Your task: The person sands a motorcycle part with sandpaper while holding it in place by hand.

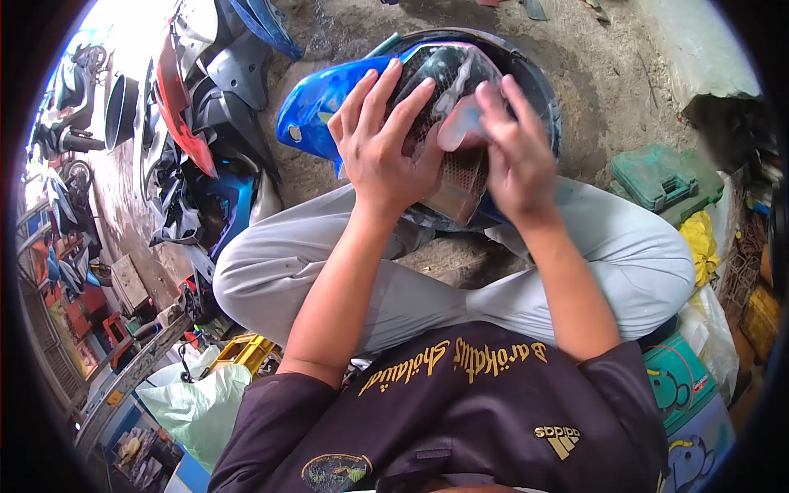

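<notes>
A blue plastic panel and a dark mesh-patterned piece with whitish smears lie over a round black tub between my crossed legs. Fingers spread, my left hand rests on the mesh-patterned piece beside the blue panel. My right hand is blurred by motion and grips a flat, rounded pinkish-grey pad against that piece. Exactly what kind of pad it is, I cannot tell. How the panel and the mesh-patterned piece join is hidden under my left hand.
Grey, black and red motorcycle body panels are heaped at the left. A green plastic case lies on the right, near a yellow bag. A whitish-green plastic bag and a yellow crate stand at the lower left.
</notes>
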A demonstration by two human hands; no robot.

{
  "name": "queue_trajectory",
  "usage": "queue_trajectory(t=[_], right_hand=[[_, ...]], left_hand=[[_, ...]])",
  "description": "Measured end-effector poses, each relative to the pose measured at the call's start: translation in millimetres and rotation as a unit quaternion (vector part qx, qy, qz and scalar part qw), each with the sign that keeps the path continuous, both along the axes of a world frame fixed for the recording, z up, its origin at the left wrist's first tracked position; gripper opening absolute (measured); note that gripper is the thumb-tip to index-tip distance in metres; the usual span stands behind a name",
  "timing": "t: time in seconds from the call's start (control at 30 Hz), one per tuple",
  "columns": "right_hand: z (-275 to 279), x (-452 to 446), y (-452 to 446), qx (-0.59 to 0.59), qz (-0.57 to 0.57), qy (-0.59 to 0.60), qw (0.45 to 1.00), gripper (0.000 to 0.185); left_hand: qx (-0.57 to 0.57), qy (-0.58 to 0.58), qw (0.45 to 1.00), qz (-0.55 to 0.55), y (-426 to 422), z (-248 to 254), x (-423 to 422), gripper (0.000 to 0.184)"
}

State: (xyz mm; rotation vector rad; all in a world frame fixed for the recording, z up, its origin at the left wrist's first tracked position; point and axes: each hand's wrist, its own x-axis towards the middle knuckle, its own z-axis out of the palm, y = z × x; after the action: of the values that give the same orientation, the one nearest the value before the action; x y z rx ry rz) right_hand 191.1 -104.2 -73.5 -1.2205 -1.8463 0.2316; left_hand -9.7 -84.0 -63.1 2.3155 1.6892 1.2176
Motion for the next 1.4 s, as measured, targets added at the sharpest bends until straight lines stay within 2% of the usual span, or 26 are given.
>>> queue_trajectory(t=[0.03,0.1,0.13,0.17,0.23,0.3,0.37,0.43,0.57,0.7,0.87,0.9,0.97,1.03,1.1,1.17,1.2,1.33,1.4], right_hand=[[-3,2,-3,-0.001,0.011,-0.03,1.0,0.008],[-6,12,14,0.018,-0.016,-0.013,1.0,0.01],[-3,11,19,-0.043,-0.057,0.053,0.996,0.016],[-1,15,20,-0.049,-0.061,0.03,0.996,0.02],[4,7,11,-0.023,-0.022,0.031,0.999,0.018],[7,2,0,-0.028,0.036,-0.016,0.999,0.011],[4,8,10,-0.014,0.006,-0.008,1.0,0.015],[3,13,16,-0.087,-0.054,0.069,0.992,0.019],[7,4,1,-0.028,0.054,-0.014,0.998,0.02],[3,12,12,-0.086,-0.039,0.066,0.993,0.016],[3,6,-2,-0.046,0.023,0.014,0.999,0.014],[0,7,5,-0.036,-0.005,0.037,0.999,0.017],[5,6,6,-0.11,-0.062,0.095,0.987,0.023],[-1,2,-1,-0.046,-0.006,0.067,0.997,0.04],[0,5,-5,-0.036,0.029,0.039,0.998,0.047],[-4,8,3,-0.059,-0.04,0.078,0.994,0.048],[-6,10,1,-0.115,-0.066,0.114,0.985,0.047],[-8,3,-12,-0.024,0.01,0.06,0.998,0.047],[-10,6,-2,-0.033,-0.019,0.079,0.996,0.046]], left_hand=[[0.0,0.002,1.0,0.001,1,1,0,0.048],[-0.007,0.007,1.0,0.003,-1,0,0,0.049],[-0.007,0.004,1.0,-0.001,-1,2,0,0.049],[-0.01,0.003,1.0,-0.001,-2,2,-1,0.049],[-0.01,0.0,1.0,0.0,-2,2,-1,0.049],[-0.004,-0.001,1.0,-0.001,0,-1,-1,0.049],[-0.007,-0.003,1.0,-0.001,-1,-2,0,0.05],[-0.012,-0.004,1.0,-0.001,-1,1,0,0.05],[-0.012,0.0,1.0,0.002,0,0,-1,0.049],[-0.015,-0.002,1.0,-0.003,-2,1,-1,0.049],[-0.013,0.024,1.0,0.001,-1,3,-1,0.047],[-0.016,0.023,1.0,0.0,-2,3,-2,0.047],[-0.024,0.021,0.999,-0.003,-2,5,-3,0.046],[-0.02,0.009,1.0,-0.004,-2,1,-4,0.048],[-0.018,0.002,1.0,-0.003,-1,-1,-2,0.049],[-0.019,0.006,1.0,-0.004,-1,0,-4,0.049],[-0.022,0.006,1.0,-0.004,-2,0,-5,0.049],[-0.016,0.0,1.0,-0.003,0,-1,-3,0.05],[-0.016,0.002,1.0,-0.005,0,-1,-4,0.05]])
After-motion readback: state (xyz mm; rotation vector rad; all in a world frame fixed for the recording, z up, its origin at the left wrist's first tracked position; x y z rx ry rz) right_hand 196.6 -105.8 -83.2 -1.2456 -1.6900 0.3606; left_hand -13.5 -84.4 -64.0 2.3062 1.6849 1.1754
